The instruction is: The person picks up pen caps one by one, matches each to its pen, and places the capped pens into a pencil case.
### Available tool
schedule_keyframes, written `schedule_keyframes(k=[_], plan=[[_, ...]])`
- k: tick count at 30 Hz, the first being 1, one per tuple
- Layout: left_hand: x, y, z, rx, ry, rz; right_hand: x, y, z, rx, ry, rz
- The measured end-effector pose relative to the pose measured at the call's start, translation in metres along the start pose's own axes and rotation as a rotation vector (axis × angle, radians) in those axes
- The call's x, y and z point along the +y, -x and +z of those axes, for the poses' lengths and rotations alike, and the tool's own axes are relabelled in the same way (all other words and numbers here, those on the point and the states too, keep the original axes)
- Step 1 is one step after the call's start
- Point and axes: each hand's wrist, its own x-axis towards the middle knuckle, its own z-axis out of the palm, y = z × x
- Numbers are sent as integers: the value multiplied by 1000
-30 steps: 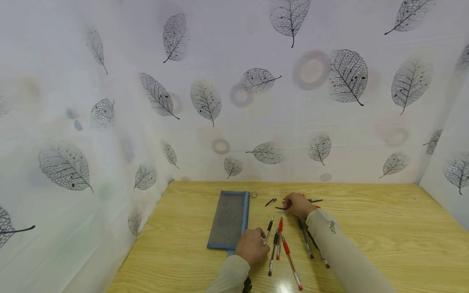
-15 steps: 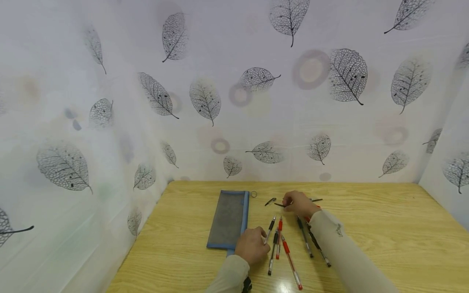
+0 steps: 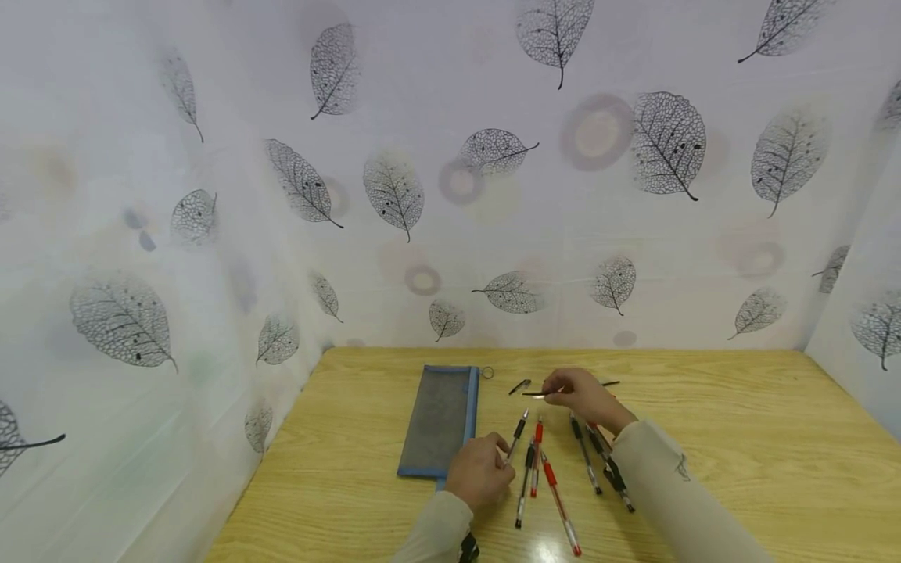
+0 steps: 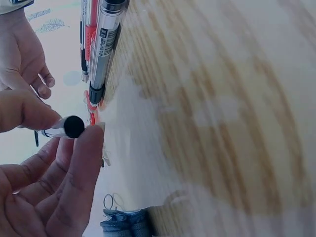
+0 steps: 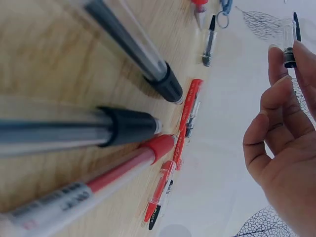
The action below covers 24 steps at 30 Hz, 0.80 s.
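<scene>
A black gel pen [image 3: 519,429] is pinched between thumb and fingers of my left hand [image 3: 480,472]; the left wrist view looks onto its round black end [image 4: 74,127]. My right hand [image 3: 581,396] is farther back on the table and pinches a clear pen cap [image 5: 290,55] with a black clip and black end. In the head view this cap shows as a thin dark strip left of the fingertips. Between the hands lie several uncapped pens, among them a red pen [image 3: 560,504] and a black pen [image 3: 524,489].
Left of the pens lies a grey mesh pencil case [image 3: 436,422] with blue edging and a ring. A loose cap [image 3: 519,387] is near the ring. More red and black caps [image 5: 190,106] lie behind the pens. Several black pens [image 3: 586,457] rest under the right forearm's side.
My right hand has turned and lifted slightly with the cap, and its sleeve has shifted right, uncovering more of the black pens. My left hand has barely moved.
</scene>
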Motion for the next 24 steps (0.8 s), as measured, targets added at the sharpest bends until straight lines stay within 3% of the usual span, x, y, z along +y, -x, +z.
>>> schedule_keyframes(k=[12, 24], plan=[[-2, 5, -3, 38, -3, 74, -4, 14, 2, 9, -121, -33], [0, 7, -4, 47, 20, 134, -6, 13, 9, -22, -183, -63]])
